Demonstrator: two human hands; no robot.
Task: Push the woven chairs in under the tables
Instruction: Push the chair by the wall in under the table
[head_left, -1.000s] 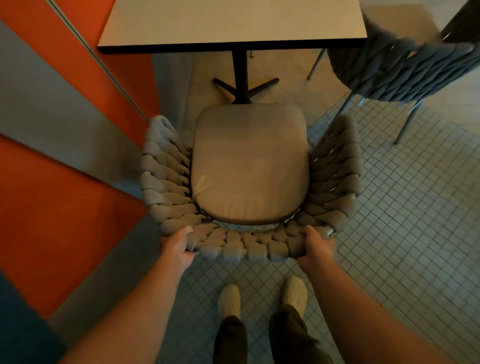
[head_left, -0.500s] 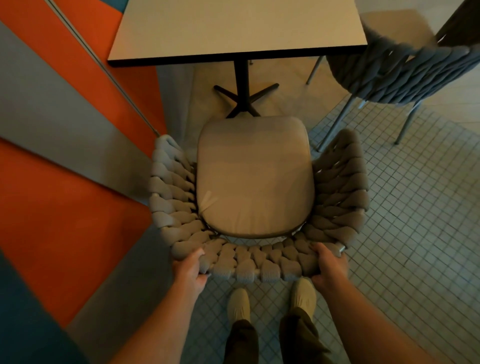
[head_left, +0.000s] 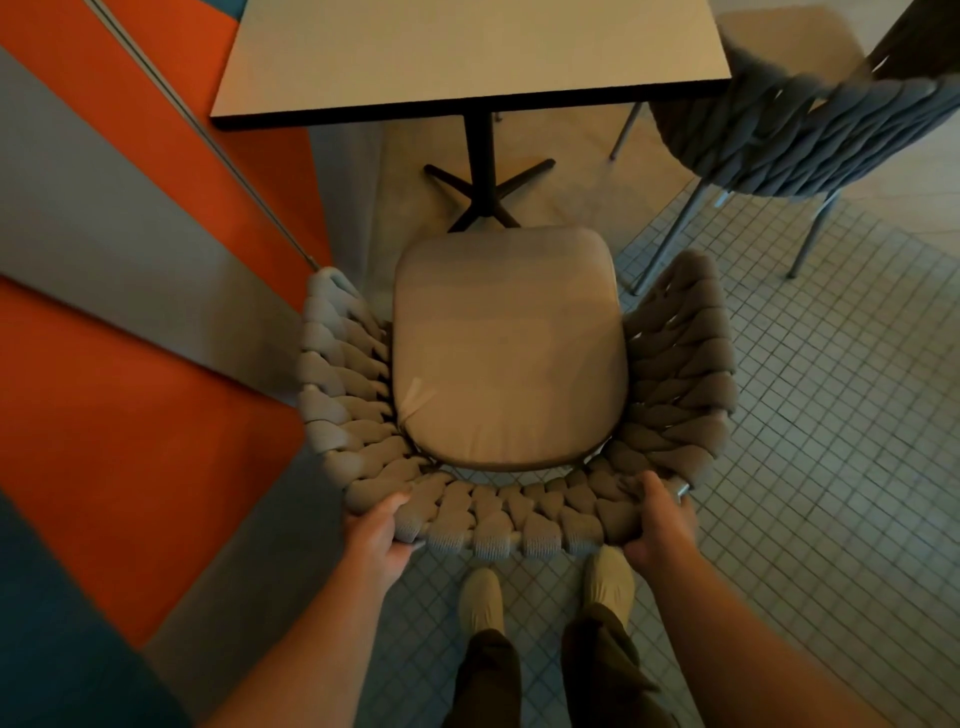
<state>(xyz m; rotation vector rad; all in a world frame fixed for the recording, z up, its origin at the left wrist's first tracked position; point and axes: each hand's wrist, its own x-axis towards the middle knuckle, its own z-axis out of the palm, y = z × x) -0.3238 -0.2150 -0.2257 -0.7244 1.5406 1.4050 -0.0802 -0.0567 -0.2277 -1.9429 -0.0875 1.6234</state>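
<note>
A grey woven chair (head_left: 680, 364) with a beige seat cushion (head_left: 506, 353) stands in front of me, facing a pale square table (head_left: 467, 47) on a black pedestal base (head_left: 485, 192). The cushion's front edge sits just short of the table's near edge. My left hand (head_left: 376, 535) grips the left end of the woven backrest rim. On the right end of that rim, my right hand (head_left: 657, 525) holds it with fingers curled over the weave. My two feet stand right behind the chair.
A second woven chair (head_left: 795, 140) stands at the table's right side, its metal legs near my chair's right arm. An orange and grey wall (head_left: 130, 338) runs close along the left. The floor is small grey tiles (head_left: 831, 467).
The chair and both hands sit lower in view than before, and the table edge has shifted right and down. Both hands keep the same hold on the backrest.
</note>
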